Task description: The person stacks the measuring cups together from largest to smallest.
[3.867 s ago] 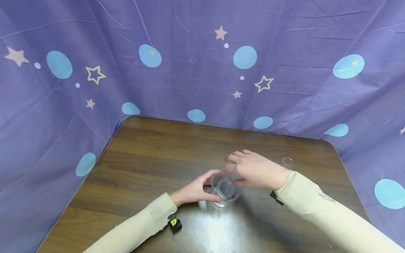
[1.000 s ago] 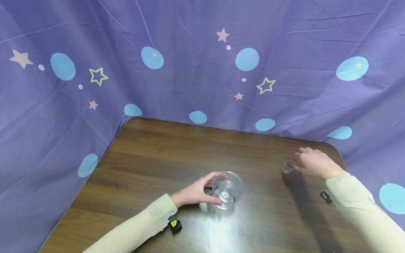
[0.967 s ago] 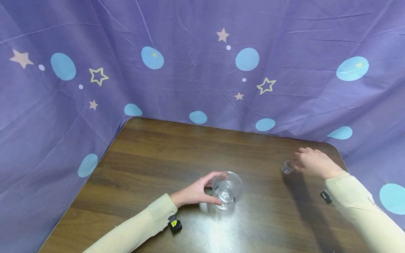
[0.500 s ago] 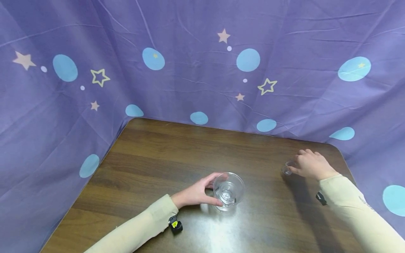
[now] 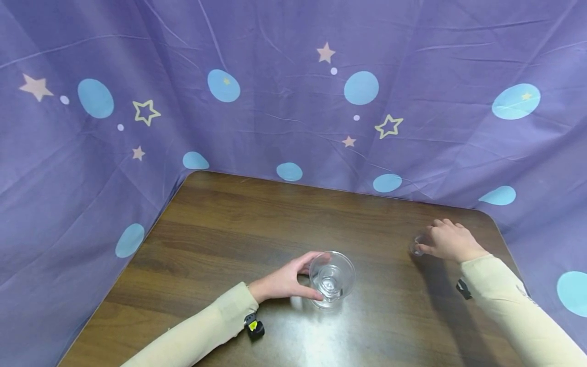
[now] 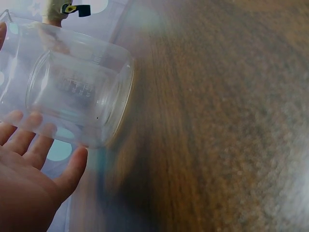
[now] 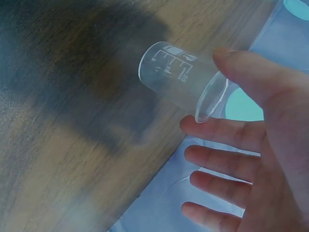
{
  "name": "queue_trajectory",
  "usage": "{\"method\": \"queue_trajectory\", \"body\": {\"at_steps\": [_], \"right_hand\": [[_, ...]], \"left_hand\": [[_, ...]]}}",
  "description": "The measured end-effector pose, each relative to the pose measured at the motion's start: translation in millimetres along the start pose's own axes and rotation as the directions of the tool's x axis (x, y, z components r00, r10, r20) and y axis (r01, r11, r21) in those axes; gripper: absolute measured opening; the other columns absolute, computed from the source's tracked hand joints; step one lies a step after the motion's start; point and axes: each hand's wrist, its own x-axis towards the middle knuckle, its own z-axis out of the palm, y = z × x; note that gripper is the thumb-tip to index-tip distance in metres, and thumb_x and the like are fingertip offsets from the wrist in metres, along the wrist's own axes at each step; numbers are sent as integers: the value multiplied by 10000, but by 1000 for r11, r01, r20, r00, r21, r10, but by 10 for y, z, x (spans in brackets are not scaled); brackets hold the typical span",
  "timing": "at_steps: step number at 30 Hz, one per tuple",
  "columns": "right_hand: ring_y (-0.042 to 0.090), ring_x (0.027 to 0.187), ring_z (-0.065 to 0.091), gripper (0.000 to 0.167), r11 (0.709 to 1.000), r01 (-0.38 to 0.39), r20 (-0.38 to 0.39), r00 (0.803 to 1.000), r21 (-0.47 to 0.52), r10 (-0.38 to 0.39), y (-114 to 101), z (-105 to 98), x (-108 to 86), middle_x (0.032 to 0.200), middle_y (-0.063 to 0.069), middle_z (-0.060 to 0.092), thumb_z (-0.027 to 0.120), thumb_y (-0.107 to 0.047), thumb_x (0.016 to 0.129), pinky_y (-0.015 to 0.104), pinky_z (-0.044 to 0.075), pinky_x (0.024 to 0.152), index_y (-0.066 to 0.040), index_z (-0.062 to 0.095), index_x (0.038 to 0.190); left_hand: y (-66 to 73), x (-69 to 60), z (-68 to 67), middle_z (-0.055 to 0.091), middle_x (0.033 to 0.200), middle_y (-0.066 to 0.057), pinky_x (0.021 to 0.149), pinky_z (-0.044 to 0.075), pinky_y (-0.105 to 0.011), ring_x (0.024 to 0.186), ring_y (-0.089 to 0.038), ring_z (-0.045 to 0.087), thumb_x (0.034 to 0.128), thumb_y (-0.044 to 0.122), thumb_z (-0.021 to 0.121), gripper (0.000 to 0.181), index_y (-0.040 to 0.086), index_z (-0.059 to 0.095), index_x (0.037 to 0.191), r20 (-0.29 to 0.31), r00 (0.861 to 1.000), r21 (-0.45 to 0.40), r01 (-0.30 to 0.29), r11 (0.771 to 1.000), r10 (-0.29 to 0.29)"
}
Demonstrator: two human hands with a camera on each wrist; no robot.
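My left hand (image 5: pixel 290 280) holds a large clear glass beaker (image 5: pixel 347 272), thumb on the near side and fingers on the far side. The beaker stands upright on the table. Inside it sits a smaller clear beaker (image 6: pixel 72 87), its printed markings visible through the wall in the left wrist view. Whether a third is nested there I cannot tell. Off to the right, my right hand (image 5: pixel 451 242) pinches a small beaker (image 7: pixel 176 75) at its rim between thumb and index finger. The other fingers stay extended. White graduations show on this small beaker.
Both beakers are on a brown wood-grain table (image 5: pixel 238 219). A purple curtain (image 5: pixel 275 102) with stars and blue dots hangs along its back and sides. Light glares off the table in front of the large beaker.
My right hand has gone from above the large beaker to the small beaker on the right, and its thumb has come round the near side. The left hand stays at the large beaker.
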Motion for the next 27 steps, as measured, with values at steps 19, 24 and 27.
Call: {"method": "queue_trajectory", "body": {"at_steps": [19,24,27], "right_hand": [[389,898,608,362,998,53,22,998,-18,-53,18,-24,-106,875,85,596,842,-448,805,615,528,773,-134,663,772],[342,861,598,324,995,100,34,994,-4,-100,-1,-72,-137,873,43,594,846,-433,792,562,527,734,-179,652,740],[313,838,592,302,993,120,32,992,-1,-120,-25,-103,-160,853,10,577,846,-409,785,525,517,700,-206,634,715]], "left_hand": [[10,-6,13,473,1600,-59,1155,434,-355,1446,-173,454,844,141,868,857,106,410,1568,9,1000,-9,4,1000,-3],[4,-6,6,473,1600,-73,1153,436,-356,1446,-185,457,845,131,866,857,94,408,1568,5,1000,-5,-3,1000,3],[-8,-1,2,478,1597,-68,1153,436,-356,1446,-184,459,846,133,868,855,97,411,1568,1,1000,-1,-4,1000,4]]}}
